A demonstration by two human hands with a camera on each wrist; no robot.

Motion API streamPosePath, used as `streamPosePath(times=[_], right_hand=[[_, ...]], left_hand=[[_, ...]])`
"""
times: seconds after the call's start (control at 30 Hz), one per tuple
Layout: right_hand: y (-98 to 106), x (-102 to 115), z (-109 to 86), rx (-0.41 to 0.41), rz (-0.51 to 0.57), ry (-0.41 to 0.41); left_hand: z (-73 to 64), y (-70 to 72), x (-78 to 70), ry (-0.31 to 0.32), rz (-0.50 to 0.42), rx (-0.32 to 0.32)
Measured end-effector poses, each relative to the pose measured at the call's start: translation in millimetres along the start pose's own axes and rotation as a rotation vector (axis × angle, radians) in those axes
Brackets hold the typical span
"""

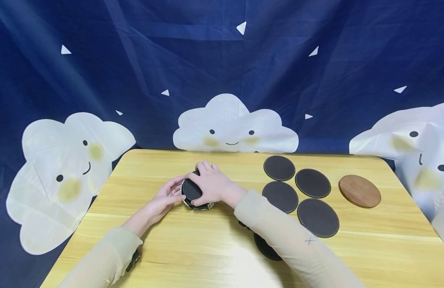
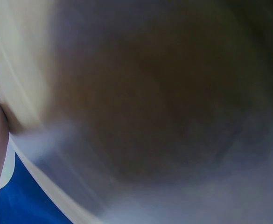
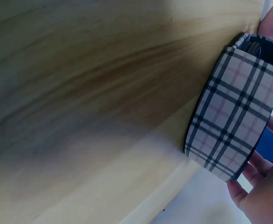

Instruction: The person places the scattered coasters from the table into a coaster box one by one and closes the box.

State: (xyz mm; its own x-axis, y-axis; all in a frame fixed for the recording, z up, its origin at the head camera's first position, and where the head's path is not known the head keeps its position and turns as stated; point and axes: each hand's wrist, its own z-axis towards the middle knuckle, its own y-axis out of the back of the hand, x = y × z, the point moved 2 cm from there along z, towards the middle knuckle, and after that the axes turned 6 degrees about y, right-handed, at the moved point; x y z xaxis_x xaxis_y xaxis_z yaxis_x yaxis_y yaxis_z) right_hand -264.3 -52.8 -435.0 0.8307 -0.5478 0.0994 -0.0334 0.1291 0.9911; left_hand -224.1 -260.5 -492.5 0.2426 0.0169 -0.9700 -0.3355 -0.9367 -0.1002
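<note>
A round holder (image 3: 234, 107) covered in plaid fabric stands on the table, its black inner side showing through a gap in the wall. My left hand (image 1: 167, 196) grips the holder's left side, thumb at the near rim and fingers round the back. Over the holder, my right hand (image 1: 211, 185) spans a black round coaster (image 1: 190, 189), thumb at its near edge and fingers at its far edge. The right palm hides part of both things. In the left wrist view, mostly blurred tabletop shows.
To the right lie several dark round coasters (image 1: 279, 168), and another black coaster (image 1: 266, 249) is partly hidden under the right forearm. A brown wooden disc (image 1: 360, 191) rests farther right on the wooden table (image 1: 171, 256). A blue cloud-print cloth (image 1: 214, 60) hangs behind.
</note>
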Motion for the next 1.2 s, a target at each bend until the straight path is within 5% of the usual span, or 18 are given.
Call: streamPosePath(times=[1.2], right_hand=[[-15,15,-8.5,-0.051,-0.083,0.002]], left_hand=[[3.6,2.6,3.7,-0.046,-0.017,0.028]])
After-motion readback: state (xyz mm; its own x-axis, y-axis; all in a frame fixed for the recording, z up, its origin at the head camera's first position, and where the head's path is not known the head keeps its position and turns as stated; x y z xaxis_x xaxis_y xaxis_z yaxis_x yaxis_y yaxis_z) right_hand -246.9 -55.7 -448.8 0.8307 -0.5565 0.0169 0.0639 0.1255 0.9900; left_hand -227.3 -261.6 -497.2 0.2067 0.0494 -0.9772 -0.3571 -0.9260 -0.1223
